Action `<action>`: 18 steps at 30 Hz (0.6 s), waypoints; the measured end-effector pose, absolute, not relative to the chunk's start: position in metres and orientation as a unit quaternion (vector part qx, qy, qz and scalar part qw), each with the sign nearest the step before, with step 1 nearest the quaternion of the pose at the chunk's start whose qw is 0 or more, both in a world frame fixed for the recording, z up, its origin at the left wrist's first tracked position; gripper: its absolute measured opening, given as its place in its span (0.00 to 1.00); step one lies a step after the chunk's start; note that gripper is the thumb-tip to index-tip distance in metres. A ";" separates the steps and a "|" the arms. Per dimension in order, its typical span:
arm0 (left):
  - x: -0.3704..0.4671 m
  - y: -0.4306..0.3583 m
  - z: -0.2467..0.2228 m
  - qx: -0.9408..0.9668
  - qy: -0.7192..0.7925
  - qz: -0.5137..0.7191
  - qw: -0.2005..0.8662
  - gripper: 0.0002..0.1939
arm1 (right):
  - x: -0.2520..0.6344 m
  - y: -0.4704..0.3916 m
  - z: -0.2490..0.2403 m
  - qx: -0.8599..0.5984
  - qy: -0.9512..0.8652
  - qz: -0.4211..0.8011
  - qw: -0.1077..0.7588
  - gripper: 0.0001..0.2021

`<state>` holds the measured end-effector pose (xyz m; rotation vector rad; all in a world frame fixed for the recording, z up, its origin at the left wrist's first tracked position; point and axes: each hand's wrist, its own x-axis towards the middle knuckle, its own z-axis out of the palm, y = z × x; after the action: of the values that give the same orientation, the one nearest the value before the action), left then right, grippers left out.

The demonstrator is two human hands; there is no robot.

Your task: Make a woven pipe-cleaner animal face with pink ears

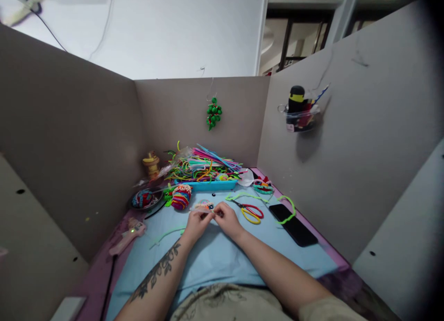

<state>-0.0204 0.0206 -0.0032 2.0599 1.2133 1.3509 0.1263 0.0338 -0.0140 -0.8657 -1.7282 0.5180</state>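
My left hand (198, 223) and my right hand (226, 218) meet over the middle of the table, fingers pinched together. Between the fingertips is a small pale piece, too small and partly hidden to name. Just behind them lies a small pastel multicoloured craft piece (204, 204), partly covered by my fingers. To the right of my right hand are scissors (252, 213) with one red and one yellow handle. A striped fuzzy craft piece (181, 197) stands left of the hands, and a light green pipe cleaner (166, 235) lies near my left wrist.
A blue tray (218, 186) heaped with pipe cleaners (204, 166) stands at the back. At right lies a black phone (294, 226) with a green pipe cleaner across it. A pink glue gun (127, 237) and a dark bowl (147, 198) are at left. Grey partitions enclose the table.
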 end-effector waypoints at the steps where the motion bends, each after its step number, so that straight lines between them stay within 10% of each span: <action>1: -0.020 0.020 -0.003 0.735 0.435 0.481 0.195 0.10 | 0.126 0.033 -0.013 -0.364 -0.728 0.219 0.539 0.03; 18: -0.025 0.024 -0.006 0.770 0.376 0.493 0.151 0.08 | 0.130 0.040 -0.013 -0.308 -0.691 0.450 0.475 0.11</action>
<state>-0.0248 0.0244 -0.0058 2.2101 1.0801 1.4167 0.1302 0.0395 -0.0131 -0.7538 -1.6887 1.0993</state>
